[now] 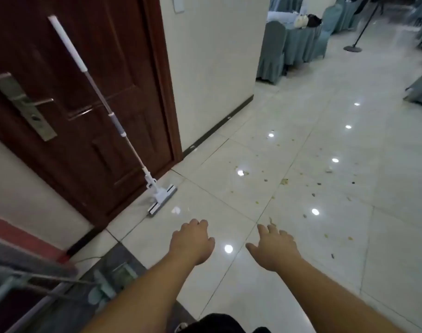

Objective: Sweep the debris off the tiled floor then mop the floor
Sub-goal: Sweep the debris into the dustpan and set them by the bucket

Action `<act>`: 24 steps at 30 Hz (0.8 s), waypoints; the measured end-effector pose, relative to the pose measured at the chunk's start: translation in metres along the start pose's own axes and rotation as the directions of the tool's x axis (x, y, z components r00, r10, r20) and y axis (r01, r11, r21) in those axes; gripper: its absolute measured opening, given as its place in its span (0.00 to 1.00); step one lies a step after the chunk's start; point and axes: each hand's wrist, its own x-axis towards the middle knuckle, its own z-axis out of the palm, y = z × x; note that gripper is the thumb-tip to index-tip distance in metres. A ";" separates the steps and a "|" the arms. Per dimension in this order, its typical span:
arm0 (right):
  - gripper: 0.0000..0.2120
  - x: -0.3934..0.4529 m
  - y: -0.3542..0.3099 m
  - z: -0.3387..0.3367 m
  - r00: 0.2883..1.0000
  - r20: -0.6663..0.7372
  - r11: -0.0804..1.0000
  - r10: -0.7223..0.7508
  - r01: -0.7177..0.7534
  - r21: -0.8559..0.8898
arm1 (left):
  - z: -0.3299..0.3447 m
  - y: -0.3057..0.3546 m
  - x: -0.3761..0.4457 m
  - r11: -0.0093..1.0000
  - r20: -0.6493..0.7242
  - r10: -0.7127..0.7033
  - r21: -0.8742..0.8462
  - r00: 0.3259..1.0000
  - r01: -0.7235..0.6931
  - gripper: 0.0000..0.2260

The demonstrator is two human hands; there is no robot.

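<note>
White long-handled flat mop (114,121) leans on dark wooden door (68,75), parked for later. My left hand (193,239), right hand (274,248) spread, empty. Scattered crumb debris (313,186) right, on glossy pale tiled floor (301,272), unswept.

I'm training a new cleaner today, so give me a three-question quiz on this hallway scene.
1. True or false: the left hand grips the white flat-head mop.
2. What does the mop lean against? A) dark brown wooden door B) teal-covered chair C) cream wall
3. Fill in: the small scattered debris lies on the glossy white tiled ____.

Key: 1 false, both the left and the right hand are empty; 2 A; 3 floor.
</note>
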 end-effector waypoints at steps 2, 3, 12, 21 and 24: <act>0.35 0.013 -0.036 -0.001 0.999 0.010 0.999 -0.053 0.054 -0.006 | -0.004 -0.035 0.004 0.998 -0.011 -0.049 -0.028 0.999 0.049 0.23; 0.35 0.019 -0.055 -0.002 0.996 0.014 0.996 -0.084 0.085 -0.017 | -0.004 -0.054 0.006 0.997 -0.017 -0.067 -0.037 0.998 0.067 0.23; 0.33 0.058 -0.224 0.009 0.925 0.136 0.919 -0.356 0.373 -0.132 | -0.005 -0.208 -0.019 0.910 0.035 -0.360 -0.209 0.932 0.359 0.23; 0.33 0.098 -0.361 0.017 0.765 0.303 0.745 -0.568 0.635 -0.206 | 0.010 -0.296 -0.040 0.703 0.117 -0.619 -0.357 0.776 0.615 0.19; 0.33 0.118 -0.401 0.016 0.695 0.351 0.661 -0.628 0.714 -0.232 | 0.013 -0.315 -0.035 0.606 0.132 -0.700 -0.411 0.702 0.681 0.20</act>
